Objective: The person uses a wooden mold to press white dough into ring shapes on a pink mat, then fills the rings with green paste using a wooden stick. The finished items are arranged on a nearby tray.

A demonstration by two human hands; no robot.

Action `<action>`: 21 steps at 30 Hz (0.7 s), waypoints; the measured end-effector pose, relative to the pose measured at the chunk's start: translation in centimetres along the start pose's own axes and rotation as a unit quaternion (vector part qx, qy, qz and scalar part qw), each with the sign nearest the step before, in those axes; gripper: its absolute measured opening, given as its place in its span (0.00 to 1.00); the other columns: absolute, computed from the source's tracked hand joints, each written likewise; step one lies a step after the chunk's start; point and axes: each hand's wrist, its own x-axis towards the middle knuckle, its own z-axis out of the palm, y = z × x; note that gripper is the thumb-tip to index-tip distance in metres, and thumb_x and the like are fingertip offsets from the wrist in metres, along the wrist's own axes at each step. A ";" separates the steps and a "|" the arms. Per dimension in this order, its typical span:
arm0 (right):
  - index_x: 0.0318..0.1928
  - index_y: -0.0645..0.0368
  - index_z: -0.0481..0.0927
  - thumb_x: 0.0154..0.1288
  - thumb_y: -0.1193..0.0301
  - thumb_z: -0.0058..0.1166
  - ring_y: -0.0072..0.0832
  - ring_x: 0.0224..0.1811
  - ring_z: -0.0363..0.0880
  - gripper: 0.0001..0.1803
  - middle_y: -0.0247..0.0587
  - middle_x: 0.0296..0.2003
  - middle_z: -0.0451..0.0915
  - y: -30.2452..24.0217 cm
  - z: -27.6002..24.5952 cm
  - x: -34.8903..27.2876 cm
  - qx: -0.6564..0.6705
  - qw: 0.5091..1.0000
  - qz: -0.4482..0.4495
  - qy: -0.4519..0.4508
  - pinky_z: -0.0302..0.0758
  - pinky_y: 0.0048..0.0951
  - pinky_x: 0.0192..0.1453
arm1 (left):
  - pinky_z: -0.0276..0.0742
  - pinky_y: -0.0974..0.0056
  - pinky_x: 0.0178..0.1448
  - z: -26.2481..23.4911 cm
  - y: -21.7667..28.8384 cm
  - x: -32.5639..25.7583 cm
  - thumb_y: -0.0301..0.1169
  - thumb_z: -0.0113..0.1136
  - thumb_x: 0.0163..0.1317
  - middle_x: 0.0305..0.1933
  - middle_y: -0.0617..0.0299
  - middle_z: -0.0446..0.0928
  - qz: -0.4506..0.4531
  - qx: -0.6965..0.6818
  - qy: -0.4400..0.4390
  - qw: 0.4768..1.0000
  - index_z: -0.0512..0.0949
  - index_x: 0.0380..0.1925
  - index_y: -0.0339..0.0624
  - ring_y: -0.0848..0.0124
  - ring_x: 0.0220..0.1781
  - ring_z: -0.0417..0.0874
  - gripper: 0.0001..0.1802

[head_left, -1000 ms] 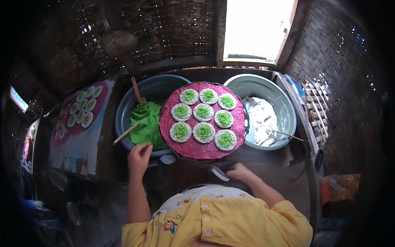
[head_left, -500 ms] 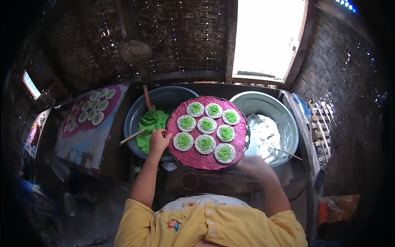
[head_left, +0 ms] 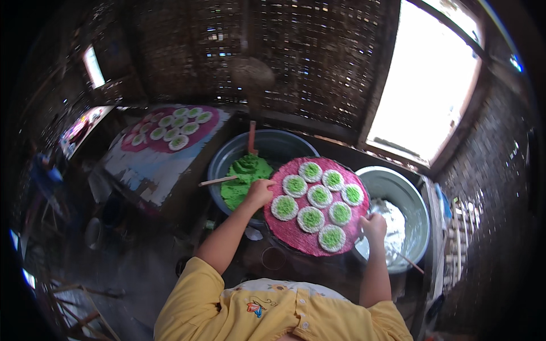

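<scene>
A round tray lined with pink cloth [head_left: 287,241] is held out in front of me, carrying several white lacy discs topped with green shreds, such as the disc [head_left: 319,196] in its middle. My left hand [head_left: 260,194] grips its left rim, fingers closed over the edge. At the opposite rim, my right hand [head_left: 373,226] is closed on the tray too. The tray overlaps the front of a dark basin with green dough [head_left: 248,172] and the left side of a pale basin with white dough [head_left: 392,227]. The tray's underside is hidden.
At left, a table [head_left: 139,169] bears another pink round [head_left: 133,146] with similar discs. A wooden stick [head_left: 219,181] and a reddish paddle [head_left: 251,137] stand in the green dough; another stick [head_left: 410,262] leans in the pale basin. A woven wall and bright window stand behind.
My right hand, blurred near the tray's lower right edge before, now grips its right rim. The tray has turned slightly, and my view has swung left and tilted.
</scene>
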 end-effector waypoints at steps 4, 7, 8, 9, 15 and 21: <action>0.31 0.65 0.78 0.45 0.74 0.58 0.40 0.36 0.82 0.11 0.51 0.32 0.81 0.2 0.5 0.1 0.131 0.990 -0.039 0.024 0.75 0.35 0.43 | 0.74 0.61 0.53 -0.2 0.5 0.2 0.24 0.53 0.46 0.45 0.50 0.79 0.020 -0.004 -0.017 1.000 0.81 0.42 0.43 0.57 0.48 0.80 0.20; 0.54 0.68 0.72 0.45 0.81 0.55 0.35 0.39 0.81 0.30 0.54 0.44 0.79 0.4 0.3 0.9 0.189 0.977 -0.085 -0.046 0.76 0.30 0.45 | 0.73 0.61 0.55 -0.7 1.3 0.7 0.22 0.53 0.45 0.47 0.51 0.78 0.057 -0.006 -0.027 0.998 0.80 0.42 0.40 0.57 0.49 0.79 0.20; 0.57 0.71 0.69 0.45 0.84 0.52 0.29 0.38 0.80 0.32 0.51 0.48 0.77 0.3 0.0 1.2 0.264 0.956 -0.086 -0.100 0.78 0.26 0.38 | 0.73 0.61 0.55 -1.0 1.7 0.8 0.22 0.53 0.44 0.48 0.50 0.78 0.073 -0.006 -0.019 0.997 0.79 0.44 0.40 0.57 0.50 0.78 0.22; 0.56 0.74 0.68 0.44 0.86 0.50 0.27 0.36 0.80 0.32 0.50 0.50 0.75 0.0 -0.5 1.6 0.327 0.930 -0.079 -0.150 0.79 0.23 0.31 | 0.72 0.61 0.56 -1.4 2.1 1.1 0.22 0.53 0.44 0.49 0.49 0.77 0.084 -0.013 -0.030 0.996 0.79 0.44 0.39 0.56 0.51 0.78 0.23; 0.58 0.75 0.66 0.43 0.86 0.49 0.25 0.30 0.79 0.34 0.50 0.55 0.71 -7.1 -5.3 1.2 0.360 0.902 -0.129 -0.201 0.77 0.22 0.28 | 0.73 0.61 0.54 -7.1 3.8 3.1 0.20 0.53 0.41 0.47 0.49 0.78 0.136 -0.083 -0.025 0.987 0.79 0.44 0.38 0.55 0.50 0.78 0.24; 0.59 0.72 0.66 0.46 0.86 0.49 0.23 0.34 0.79 0.33 0.47 0.53 0.73 -24.3 -6.3 -2.4 0.299 0.890 -0.246 -0.241 0.76 0.21 0.31 | 0.74 0.66 0.49 -23.6 -3.9 2.5 0.23 0.57 0.41 0.45 0.51 0.80 0.125 -0.134 0.019 0.983 0.78 0.47 0.41 0.63 0.44 0.81 0.26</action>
